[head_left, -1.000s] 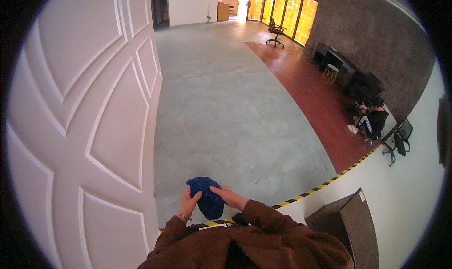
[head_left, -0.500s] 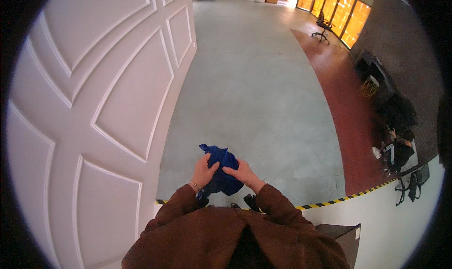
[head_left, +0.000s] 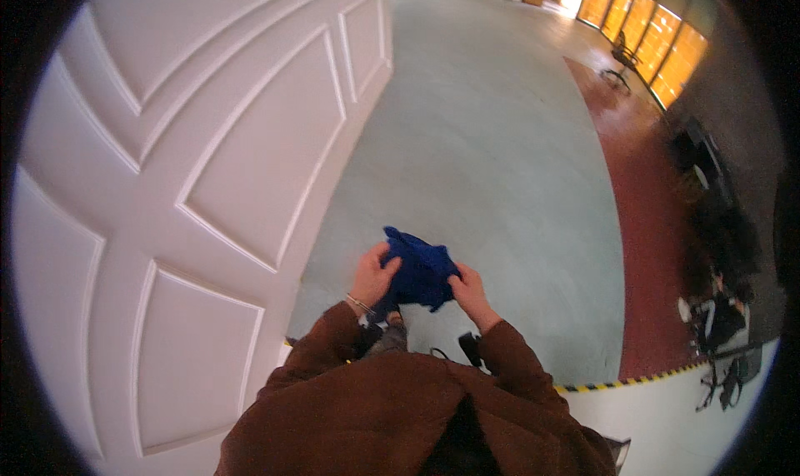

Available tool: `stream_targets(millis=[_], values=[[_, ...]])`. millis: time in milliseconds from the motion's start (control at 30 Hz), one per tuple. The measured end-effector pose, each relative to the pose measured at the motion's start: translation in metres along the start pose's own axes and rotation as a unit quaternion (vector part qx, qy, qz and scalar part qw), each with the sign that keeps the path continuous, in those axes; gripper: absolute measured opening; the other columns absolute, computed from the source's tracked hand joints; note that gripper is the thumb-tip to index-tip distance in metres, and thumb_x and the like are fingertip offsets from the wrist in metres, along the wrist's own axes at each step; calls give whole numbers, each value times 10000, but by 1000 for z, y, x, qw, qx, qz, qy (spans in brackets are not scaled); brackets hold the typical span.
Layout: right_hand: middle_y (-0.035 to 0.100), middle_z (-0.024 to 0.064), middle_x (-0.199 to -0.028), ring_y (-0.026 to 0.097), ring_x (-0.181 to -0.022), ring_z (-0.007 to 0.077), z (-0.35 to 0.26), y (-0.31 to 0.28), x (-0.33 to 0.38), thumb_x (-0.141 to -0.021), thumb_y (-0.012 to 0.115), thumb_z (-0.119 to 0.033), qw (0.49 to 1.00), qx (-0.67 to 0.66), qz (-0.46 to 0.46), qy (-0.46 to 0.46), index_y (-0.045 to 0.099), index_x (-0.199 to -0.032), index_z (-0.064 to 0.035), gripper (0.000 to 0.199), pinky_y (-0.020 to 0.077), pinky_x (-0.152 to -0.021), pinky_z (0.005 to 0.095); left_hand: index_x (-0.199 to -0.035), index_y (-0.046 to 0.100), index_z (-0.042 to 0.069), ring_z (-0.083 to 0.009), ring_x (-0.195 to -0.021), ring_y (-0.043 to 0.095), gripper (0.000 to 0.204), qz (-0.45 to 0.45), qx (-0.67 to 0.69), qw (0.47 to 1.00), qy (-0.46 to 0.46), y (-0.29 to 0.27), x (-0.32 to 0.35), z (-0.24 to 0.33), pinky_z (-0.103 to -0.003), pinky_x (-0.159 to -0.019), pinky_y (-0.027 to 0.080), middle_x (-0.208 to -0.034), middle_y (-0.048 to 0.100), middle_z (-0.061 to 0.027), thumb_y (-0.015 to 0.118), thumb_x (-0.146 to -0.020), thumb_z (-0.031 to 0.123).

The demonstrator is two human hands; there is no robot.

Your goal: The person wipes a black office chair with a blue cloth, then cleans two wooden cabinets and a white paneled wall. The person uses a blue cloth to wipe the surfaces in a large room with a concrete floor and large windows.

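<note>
A crumpled dark blue cloth (head_left: 419, 270) is stretched between my two hands in front of my body, above the grey-green floor. My left hand (head_left: 375, 274) grips its left side, thumb on top, with a thin bracelet at the wrist. At the right edge of the cloth my right hand (head_left: 472, 291) pinches it between thumb and fingers. The fingertips under the fabric are hidden. Both forearms are in brown sleeves.
A white panelled wall (head_left: 250, 159) runs along my left. On the right, a person (head_left: 721, 318) sits low beside dark items on the red floor strip (head_left: 650, 251). Black-and-yellow tape (head_left: 633, 382) crosses near me. An office chair (head_left: 621, 55) stands farther off.
My hands have moved apart and the cloth is spread wider between them, a little higher in the picture. The view has turned slightly left, and a foot now shows below the cloth.
</note>
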State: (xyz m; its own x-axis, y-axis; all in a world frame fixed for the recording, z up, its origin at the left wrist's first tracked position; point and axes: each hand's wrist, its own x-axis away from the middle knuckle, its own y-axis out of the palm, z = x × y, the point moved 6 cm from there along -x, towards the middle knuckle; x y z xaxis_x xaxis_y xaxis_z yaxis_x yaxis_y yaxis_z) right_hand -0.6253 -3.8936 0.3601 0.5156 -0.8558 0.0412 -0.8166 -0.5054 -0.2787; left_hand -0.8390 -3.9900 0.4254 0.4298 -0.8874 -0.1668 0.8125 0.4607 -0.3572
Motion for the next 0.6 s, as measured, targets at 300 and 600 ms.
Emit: stream_targets(millis=[300, 600], values=[[645, 46, -974, 581, -863, 129, -40, 3, -120, -959, 508, -215, 973, -198, -20, 115, 620, -1142, 40, 333, 478, -782, 288, -1130, 606, -16, -224, -900, 634, 315, -4, 15, 1000, 8, 1, -115, -37, -358, -847, 494, -995, 680, -152, 632, -921, 217], [651, 95, -1132, 600, -1000, 166, -116, 92, -220, -1016, 501, -275, 982, -51, -162, -78, 525, -1330, 43, 448, 468, -904, 300, -1285, 520, 32, -144, -991, 552, 517, -89, 271, 936, -207, -21, -170, -66, -317, -865, 477, -1119, 608, -39, 433, -1029, 473]])
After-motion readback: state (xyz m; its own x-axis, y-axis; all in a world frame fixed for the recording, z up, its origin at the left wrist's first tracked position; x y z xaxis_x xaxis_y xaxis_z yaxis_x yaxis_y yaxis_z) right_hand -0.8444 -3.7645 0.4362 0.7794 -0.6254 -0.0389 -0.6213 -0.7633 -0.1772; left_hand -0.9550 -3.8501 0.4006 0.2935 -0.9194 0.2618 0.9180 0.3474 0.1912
